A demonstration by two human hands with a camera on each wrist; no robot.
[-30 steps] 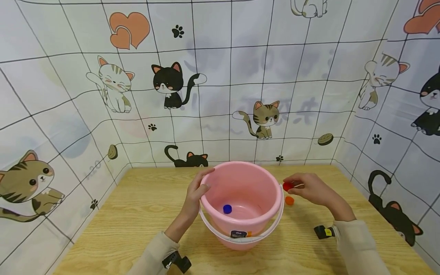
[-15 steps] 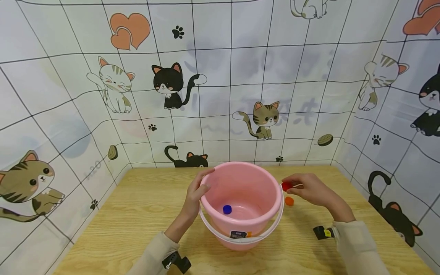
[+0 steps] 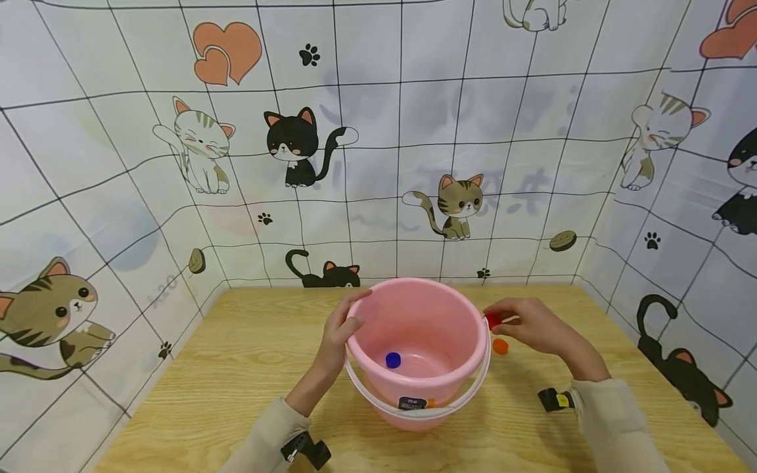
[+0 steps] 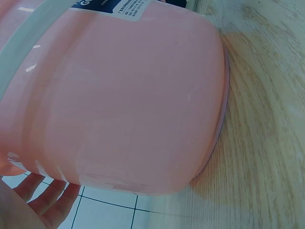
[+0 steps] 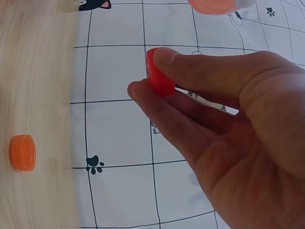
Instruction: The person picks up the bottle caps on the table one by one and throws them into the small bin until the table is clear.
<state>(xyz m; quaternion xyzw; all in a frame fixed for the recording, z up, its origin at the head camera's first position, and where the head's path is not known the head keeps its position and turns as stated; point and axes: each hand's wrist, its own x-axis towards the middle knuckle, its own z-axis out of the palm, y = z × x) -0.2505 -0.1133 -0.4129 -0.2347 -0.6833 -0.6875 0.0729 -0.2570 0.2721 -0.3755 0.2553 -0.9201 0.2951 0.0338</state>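
Observation:
A pink bucket (image 3: 414, 315) stands on the wooden table, and a blue bottle cap (image 3: 393, 360) lies on its floor inside. My left hand (image 3: 337, 335) grips the bucket's left rim, thumb inside and fingers against the outer wall, as the left wrist view shows in part. Just beyond the right rim, my right hand (image 3: 535, 325) pinches a red bottle cap (image 5: 161, 78) between thumb and fingers, above the table. An orange bottle cap (image 3: 500, 346) rests on the table beneath that hand, right of the bucket.
The bucket's white handle (image 3: 418, 414) hangs down across its front, over a dark label (image 3: 412, 403). The wooden table (image 3: 254, 368) runs back to walls covered with a cat-patterned, gridded sheet (image 3: 378, 164).
My right hand, holding the red cap, has shifted very slightly left toward the bucket's rim. My left hand, the bucket and the other caps look unmoved apart from a small camera shift.

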